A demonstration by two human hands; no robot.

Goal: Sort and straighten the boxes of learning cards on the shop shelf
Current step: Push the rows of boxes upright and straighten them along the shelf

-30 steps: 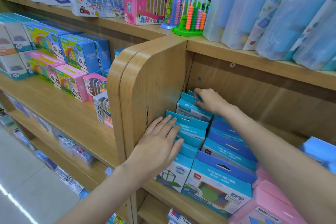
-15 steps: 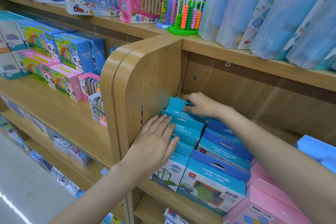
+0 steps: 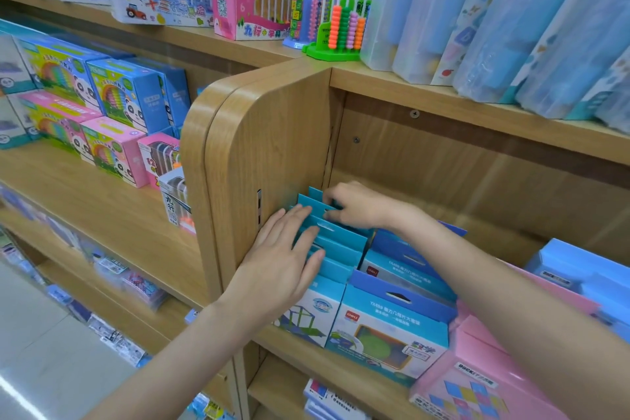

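Left hand (image 3: 286, 259) flat on teal boxes (image 3: 335, 242), unmoved; right hand (image 3: 358, 204) lower, apparently pinching rear box.

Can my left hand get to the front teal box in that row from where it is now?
Probably yes. The left hand lies flat on the hanger tabs of the teal row, and the front teal box stands just below its palm at the shelf edge, with nothing in front of it. The right hand works farther back.
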